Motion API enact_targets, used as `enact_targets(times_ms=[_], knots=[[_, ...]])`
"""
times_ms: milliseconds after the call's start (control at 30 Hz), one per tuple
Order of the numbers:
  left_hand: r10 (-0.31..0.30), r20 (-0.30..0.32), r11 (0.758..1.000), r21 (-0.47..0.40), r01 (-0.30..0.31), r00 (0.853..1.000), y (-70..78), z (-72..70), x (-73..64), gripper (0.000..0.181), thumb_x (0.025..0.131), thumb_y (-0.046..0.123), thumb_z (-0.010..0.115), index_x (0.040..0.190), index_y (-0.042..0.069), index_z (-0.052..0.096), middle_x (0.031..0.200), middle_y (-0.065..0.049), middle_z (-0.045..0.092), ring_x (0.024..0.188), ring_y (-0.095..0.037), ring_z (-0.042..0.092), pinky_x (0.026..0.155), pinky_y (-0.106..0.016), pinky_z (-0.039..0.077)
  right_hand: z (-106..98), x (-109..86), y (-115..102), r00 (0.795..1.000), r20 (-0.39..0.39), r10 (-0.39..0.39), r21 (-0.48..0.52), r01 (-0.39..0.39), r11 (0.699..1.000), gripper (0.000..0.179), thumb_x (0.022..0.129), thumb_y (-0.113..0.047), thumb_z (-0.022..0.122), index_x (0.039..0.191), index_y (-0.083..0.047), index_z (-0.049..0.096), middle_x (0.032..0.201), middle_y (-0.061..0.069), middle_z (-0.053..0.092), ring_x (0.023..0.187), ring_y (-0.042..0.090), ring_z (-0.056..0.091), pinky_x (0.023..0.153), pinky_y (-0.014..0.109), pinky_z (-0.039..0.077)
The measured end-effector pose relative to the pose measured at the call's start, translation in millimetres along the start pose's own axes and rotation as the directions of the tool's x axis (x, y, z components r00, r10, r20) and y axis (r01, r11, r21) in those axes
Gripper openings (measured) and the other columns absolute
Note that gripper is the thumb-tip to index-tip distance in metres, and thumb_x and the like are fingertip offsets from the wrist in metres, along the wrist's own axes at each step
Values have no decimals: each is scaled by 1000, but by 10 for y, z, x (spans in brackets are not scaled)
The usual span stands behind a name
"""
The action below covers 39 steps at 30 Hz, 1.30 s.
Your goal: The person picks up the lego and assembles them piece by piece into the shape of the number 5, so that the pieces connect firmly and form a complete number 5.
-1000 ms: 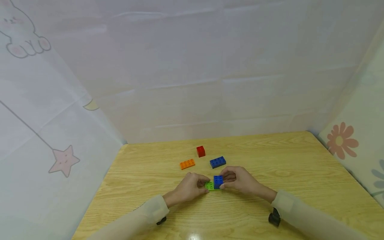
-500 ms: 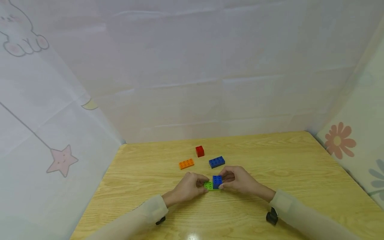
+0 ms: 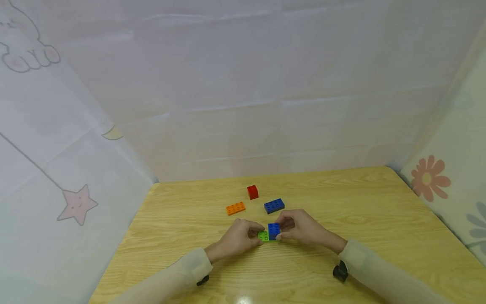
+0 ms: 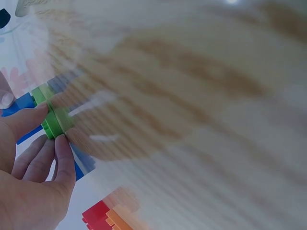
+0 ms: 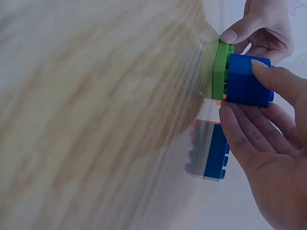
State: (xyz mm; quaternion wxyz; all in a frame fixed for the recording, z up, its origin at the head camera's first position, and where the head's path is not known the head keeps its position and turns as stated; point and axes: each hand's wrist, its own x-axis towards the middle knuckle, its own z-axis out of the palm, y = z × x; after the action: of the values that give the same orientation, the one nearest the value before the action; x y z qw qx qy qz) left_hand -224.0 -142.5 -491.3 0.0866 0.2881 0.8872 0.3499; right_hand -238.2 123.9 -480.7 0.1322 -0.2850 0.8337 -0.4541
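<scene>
A flat green building brick [image 3: 263,236] lies on the table, and my left hand [image 3: 241,236] pinches its left end between thumb and fingers. On its right half, a taller blue brick [image 3: 274,231] sits upright. Thumb and fingertips of my right hand [image 3: 303,228] grip that blue brick from the right side. The right wrist view shows the blue brick [image 5: 249,80] right against the green brick [image 5: 219,72], with green studs visible in a narrow gap between them. Uncovered studs show beside the left fingertips.
Behind the hands lie a flat orange brick [image 3: 236,208], a small red brick [image 3: 252,192] and a longer dark blue brick [image 3: 274,205]. The wooden table [image 3: 182,198] ends at a pale cloth wall [image 3: 243,126] at the back, with printed cloth on both sides.
The view shifts slightly, moving the scene a little to the left. The right forearm has also edged left. Both hands keep their holds on the green and blue bricks.
</scene>
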Motion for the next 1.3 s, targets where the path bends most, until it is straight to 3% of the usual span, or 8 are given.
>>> enact_targets(times_ms=[600,1067,1300], knots=[[-3,12,1000,-19,3,1000,1,-15,29,34,91,12,83,124,6,77,120,-8,80,98,-11,77,83,-22,63,-8,14,26,1000,-4,25,38,-25,999,27,87,-17,88,107,-11,71,109,7,77,99,19,76,84,27,64],[-40,20,999,-33,41,999,-40,5,43,36,90,14,83,125,7,77,122,-6,79,98,-7,76,83,-17,60,20,2,34,999,-14,45,42,-44,998,24,86,-18,88,105,-13,74,107,3,78,97,13,77,84,26,64],[-33,15,999,-17,33,999,-56,5,36,35,90,16,84,123,9,78,121,-5,79,98,-6,75,83,-19,61,33,20,32,998,-25,49,44,-48,998,23,85,-16,89,103,-12,74,105,4,78,96,17,77,83,28,64]])
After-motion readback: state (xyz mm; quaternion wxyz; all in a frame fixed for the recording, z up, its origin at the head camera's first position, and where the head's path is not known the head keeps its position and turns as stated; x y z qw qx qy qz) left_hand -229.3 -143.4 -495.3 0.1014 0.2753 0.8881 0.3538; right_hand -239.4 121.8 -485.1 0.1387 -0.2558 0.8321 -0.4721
